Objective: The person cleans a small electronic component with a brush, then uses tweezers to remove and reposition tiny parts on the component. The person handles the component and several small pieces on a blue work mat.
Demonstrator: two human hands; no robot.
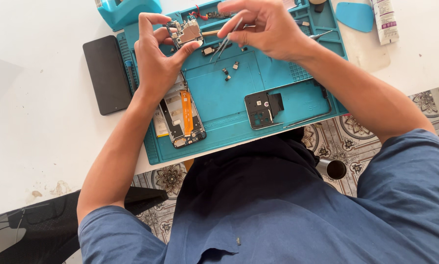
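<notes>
Opened phone (180, 115) lies at seven o'clock while left hand (156, 63) pinches its circuit board (187, 32) steady for right hand's (266, 29) clamped tweezers (225, 43).

The tape dispenser (126, 10) and white tube (386, 19) run off the top edge.

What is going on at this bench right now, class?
A person sits at a blue repair mat. The left hand holds up a small circuit board, and the right hand pinches tweezers pointed toward it. An opened phone lies on the mat below the left hand, with small loose parts nearby.
</notes>
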